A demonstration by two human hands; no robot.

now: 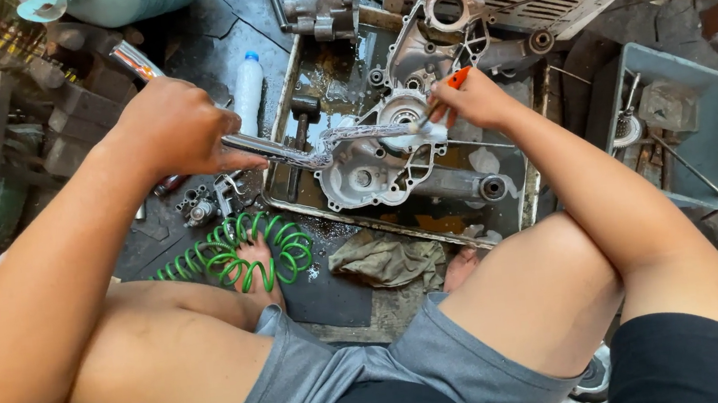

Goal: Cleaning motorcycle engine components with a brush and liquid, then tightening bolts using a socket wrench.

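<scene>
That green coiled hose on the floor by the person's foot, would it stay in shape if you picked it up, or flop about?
The green coiled hose would probably stretch and sag like a spring, since its loops already lie loosely spread. It looks thin-walled, so likely light. The floor around it looks wet and oily, so it may feel slippery.

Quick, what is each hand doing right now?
Left hand: closed around a metal spray nozzle.
Right hand: closed on an orange-handled brush, touching the grey engine casing.
</scene>
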